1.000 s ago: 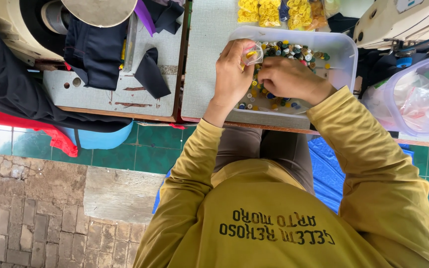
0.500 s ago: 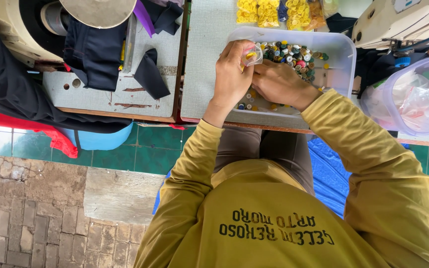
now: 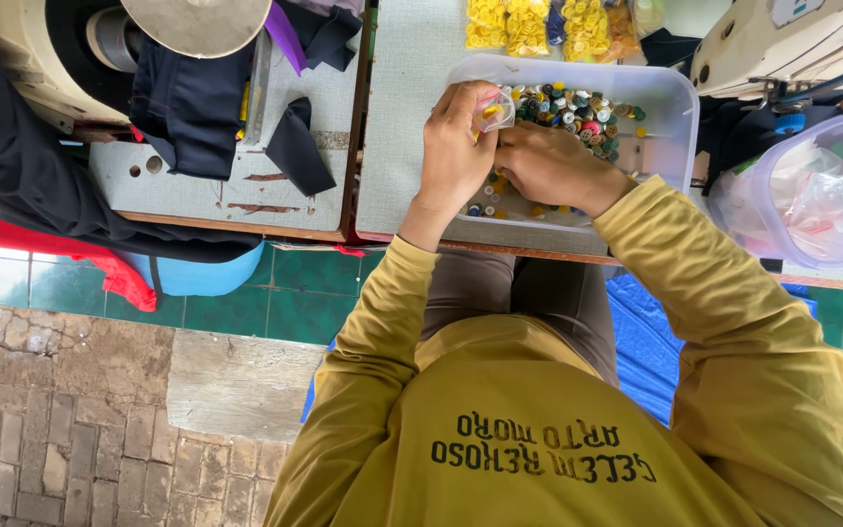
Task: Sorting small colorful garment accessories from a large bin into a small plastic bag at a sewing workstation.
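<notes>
Pinching a small clear plastic bag (image 3: 493, 110) between its fingers, the left hand (image 3: 456, 146) holds it over the clear plastic tray (image 3: 670, 117) of mixed coloured buttons (image 3: 578, 107) on the grey tabletop (image 3: 407, 117). Just beside it, the right hand (image 3: 548, 166) rests curled inside the tray, fingertips at the bag; whether they grip anything cannot be told. Yellow button packets (image 3: 539, 21) lie beyond the tray, dark cloth (image 3: 187, 98) to the left.

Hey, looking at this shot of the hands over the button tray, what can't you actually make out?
Head view only:
- Left hand holds a small clear bag; its contents are too small to tell.
- Right hand: fingertips hidden beneath it, so any grip is unclear.
- Clear tray: buttons under both hands covered.
- Yellow button packets: cut off by the top edge.
</notes>
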